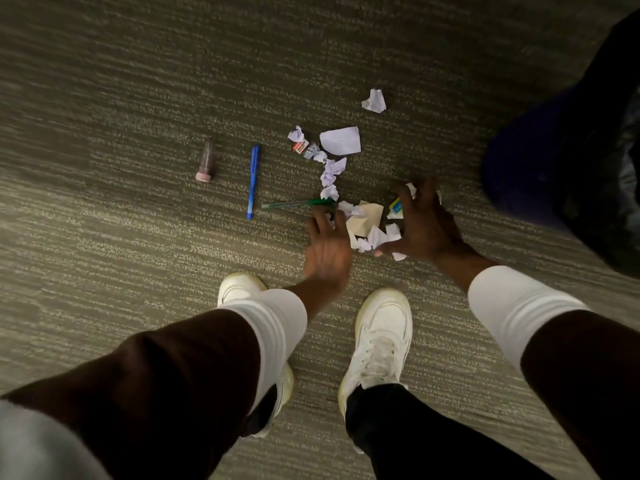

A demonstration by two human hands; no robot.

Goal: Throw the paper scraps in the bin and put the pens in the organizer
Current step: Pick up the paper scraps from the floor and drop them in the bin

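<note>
Crumpled white paper scraps (341, 141) lie scattered on the grey carpet in front of me, with a tan piece (367, 218) among them. A blue pen (253, 181) lies to their left, and a green pen (298, 204) lies across just beyond my left hand. My left hand (327, 252) hovers over the near scraps with its fingers spread. My right hand (424, 223) has its fingers curled over several scraps at the right of the pile, with white paper showing at its fingertips. A dark bin (568, 181) with a black liner stands at the right edge.
A small pinkish tube (206, 161) lies left of the blue pen. A lone scrap (374, 101) sits farther away. A small red-and-white wrapper (300, 146) lies among the scraps. My two white shoes (379, 337) stand just behind my hands.
</note>
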